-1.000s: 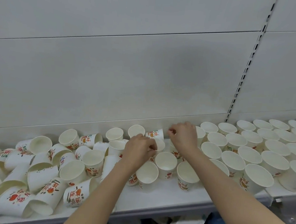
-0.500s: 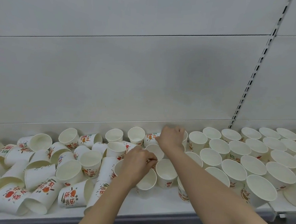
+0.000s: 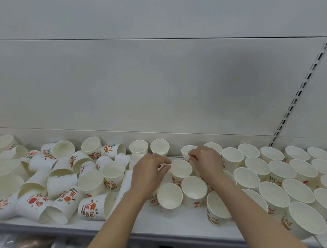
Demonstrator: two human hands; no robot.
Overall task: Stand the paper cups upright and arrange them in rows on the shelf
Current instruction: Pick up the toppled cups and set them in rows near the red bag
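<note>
White paper cups with red and orange print cover the white shelf [image 3: 152,222]. On the right, several upright cups [image 3: 275,171] stand in rows. On the left lies a jumble of tipped cups [image 3: 61,186]. My right hand [image 3: 206,162] pinches the rim of an upright cup [image 3: 188,149] in the back row. My left hand [image 3: 149,174] has curled fingers against the left rim of another upright cup [image 3: 180,168] just in front of it. Three more upright cups [image 3: 170,196] stand nearer the shelf's front edge.
A grey back panel [image 3: 161,85] rises behind the shelf, with a slotted upright [image 3: 305,79] at the right. Below the shelf's front edge [image 3: 74,232], packaged goods show dimly. A strip of bare shelf runs along the front under my forearms.
The back-row cup that lay tipped now stands upright under my right hand. My left hand moved forward and right to the cup in front of it. The camera shifted slightly.
</note>
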